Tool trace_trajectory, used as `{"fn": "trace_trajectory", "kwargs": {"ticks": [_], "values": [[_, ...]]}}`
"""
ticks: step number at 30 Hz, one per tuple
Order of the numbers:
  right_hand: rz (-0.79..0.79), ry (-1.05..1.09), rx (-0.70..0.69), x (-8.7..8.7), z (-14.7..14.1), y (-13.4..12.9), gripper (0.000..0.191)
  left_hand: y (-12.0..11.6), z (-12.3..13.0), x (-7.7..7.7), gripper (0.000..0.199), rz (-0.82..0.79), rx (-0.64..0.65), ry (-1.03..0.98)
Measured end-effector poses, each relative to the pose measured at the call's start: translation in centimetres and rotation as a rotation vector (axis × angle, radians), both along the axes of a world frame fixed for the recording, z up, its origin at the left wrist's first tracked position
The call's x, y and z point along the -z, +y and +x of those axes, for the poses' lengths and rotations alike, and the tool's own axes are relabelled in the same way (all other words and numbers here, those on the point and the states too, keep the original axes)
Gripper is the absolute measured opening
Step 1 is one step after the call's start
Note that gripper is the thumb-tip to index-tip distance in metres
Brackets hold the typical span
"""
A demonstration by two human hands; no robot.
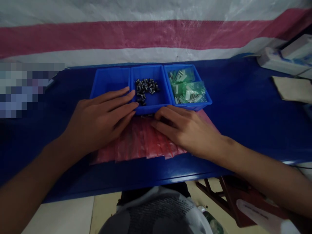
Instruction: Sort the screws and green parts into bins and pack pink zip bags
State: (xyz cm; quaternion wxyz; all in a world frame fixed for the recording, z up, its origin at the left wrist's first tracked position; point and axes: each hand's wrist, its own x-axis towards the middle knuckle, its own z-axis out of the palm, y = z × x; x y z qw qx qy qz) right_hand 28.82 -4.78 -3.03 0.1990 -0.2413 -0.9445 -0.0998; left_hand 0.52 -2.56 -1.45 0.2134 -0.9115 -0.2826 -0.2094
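My left hand [99, 117] reaches over the left blue bin [110, 76] with its fingers stretched out, holding nothing I can see. Its fingertips lie by the near corner of the middle blue bin [158, 104], where black-headed screws [146, 86] are heaped. My right hand [185, 126] is curled just in front of that bin, thumb and fingers close together; what they hold, if anything, is hidden. Beside those fingertips lie a few small screws [146, 116]. Under both hands, red plastic bags [131, 146] overlap in a row.
The right blue bin [207, 99] holds green-tinted plastic bags [187, 86] of small metal parts. White boxes [280, 61] and a beige cloth or pad [292, 88] are at the table's right. A striped sheet [146, 34] hangs behind the blue table [239, 107]. A dark red stool [253, 198] stands below right.
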Motion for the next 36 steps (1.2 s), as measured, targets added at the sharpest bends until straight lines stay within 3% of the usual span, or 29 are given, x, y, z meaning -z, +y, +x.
{"fn": "trace_trajectory", "kwargs": {"ticks": [4,7,11,14,18,21,27,33,36], "values": [[-0.040,0.045,-0.014,0.1,-0.2,0.0,0.033,0.0,0.0,0.0,0.019,0.001,0.000,0.006],[-0.184,0.102,0.001,0.0,-0.4,0.0,0.034,0.1,0.0,0.0,0.019,-0.015,0.005,0.015],[-0.354,0.302,-0.098,-0.8,-0.4,-0.1,0.025,0.1,-0.1,0.1,0.019,-0.007,0.008,0.004],[-0.660,0.566,-0.071,-1.8,-0.3,-0.2,0.012,0.0,-0.3,-0.1,0.020,-0.001,-0.005,0.006],[-1.117,0.867,0.034,-2.8,-0.1,-0.1,0.020,-0.1,-0.2,-0.2,0.020,-0.006,-0.011,0.009],[-1.288,0.960,0.005,-2.9,0.1,0.2,0.016,-0.1,0.0,-0.1,0.021,-0.005,-0.020,0.007],[-1.343,1.013,-0.080,-2.9,0.0,0.1,0.008,0.0,0.0,0.0,0.020,-0.019,-0.004,-0.013],[-1.339,0.974,0.057,-3.0,-0.1,0.0,0.023,0.0,-0.1,0.0,0.020,-0.011,0.002,0.008],[-1.306,1.053,0.067,-2.9,-0.2,0.1,0.025,0.0,-0.2,0.0,0.021,-0.019,-0.004,-0.004]]}}
